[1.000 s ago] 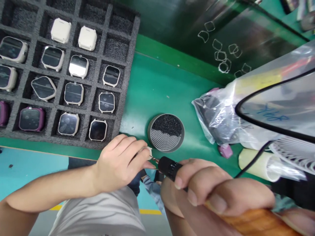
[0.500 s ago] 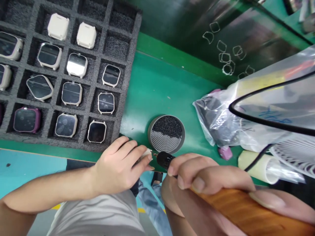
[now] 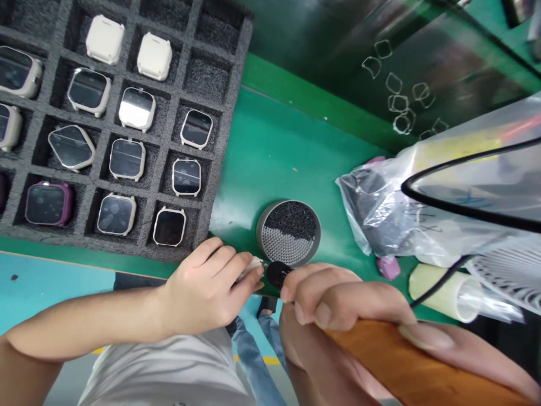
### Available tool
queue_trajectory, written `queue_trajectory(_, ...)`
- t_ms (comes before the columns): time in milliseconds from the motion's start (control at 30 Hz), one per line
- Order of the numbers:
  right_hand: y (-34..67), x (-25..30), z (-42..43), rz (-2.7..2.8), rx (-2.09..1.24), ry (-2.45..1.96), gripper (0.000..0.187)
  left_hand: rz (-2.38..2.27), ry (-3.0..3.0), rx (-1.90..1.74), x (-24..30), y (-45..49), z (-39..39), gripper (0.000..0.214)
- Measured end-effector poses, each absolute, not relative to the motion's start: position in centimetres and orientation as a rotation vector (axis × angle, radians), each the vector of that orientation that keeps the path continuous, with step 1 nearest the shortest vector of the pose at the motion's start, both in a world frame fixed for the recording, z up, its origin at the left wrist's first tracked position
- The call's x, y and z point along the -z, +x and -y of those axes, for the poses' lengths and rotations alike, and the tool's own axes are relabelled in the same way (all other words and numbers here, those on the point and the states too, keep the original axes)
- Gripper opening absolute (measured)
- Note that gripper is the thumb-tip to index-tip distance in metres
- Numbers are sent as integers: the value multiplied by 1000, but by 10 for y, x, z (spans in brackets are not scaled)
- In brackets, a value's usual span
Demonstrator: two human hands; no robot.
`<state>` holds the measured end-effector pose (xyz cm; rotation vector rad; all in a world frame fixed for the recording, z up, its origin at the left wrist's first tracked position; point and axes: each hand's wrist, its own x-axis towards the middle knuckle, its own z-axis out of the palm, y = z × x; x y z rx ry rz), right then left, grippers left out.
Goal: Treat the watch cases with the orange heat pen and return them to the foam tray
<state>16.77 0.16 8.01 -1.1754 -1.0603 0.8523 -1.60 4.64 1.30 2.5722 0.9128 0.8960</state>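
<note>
My left hand (image 3: 207, 290) is closed in a pinch round a small white watch case (image 3: 253, 264) at the near edge of the green bench. My right hand (image 3: 342, 304) is wrapped round an electric screwdriver with an orange body (image 3: 406, 366) and a black tip (image 3: 276, 273). The tip points at the white case and almost touches it. Just behind the two hands stands a round grey dish (image 3: 288, 232) filled with tiny dark screws.
A black foam tray (image 3: 220, 113) at the left holds several watch bodies in its cells. Clear plastic bags (image 3: 422, 208) with parts lie at the right, beside a cream roll (image 3: 439, 287), a black cable (image 3: 465, 211) and a small purple part (image 3: 387, 267).
The screwdriver tip has moved left, closing in on the white case. My right hand has slid forward along the tool. My left hand has barely shifted.
</note>
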Motion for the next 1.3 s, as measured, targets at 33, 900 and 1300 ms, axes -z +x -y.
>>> queue_trajectory(33, 166, -81, -2, 1041, -838, -1166, 30, -913, 2574, -898, -13, -16, -46, 10)
queue_trajectory(900, 180, -72, -16, 993, -643, -1079, 52, -842, 2657, -673, -17, -21, -47, 28)
queue_trajectory(1300, 176, -66, -16, 988, -644, -1072, 60, -808, 2631, -718, -14, -22, -45, 24)
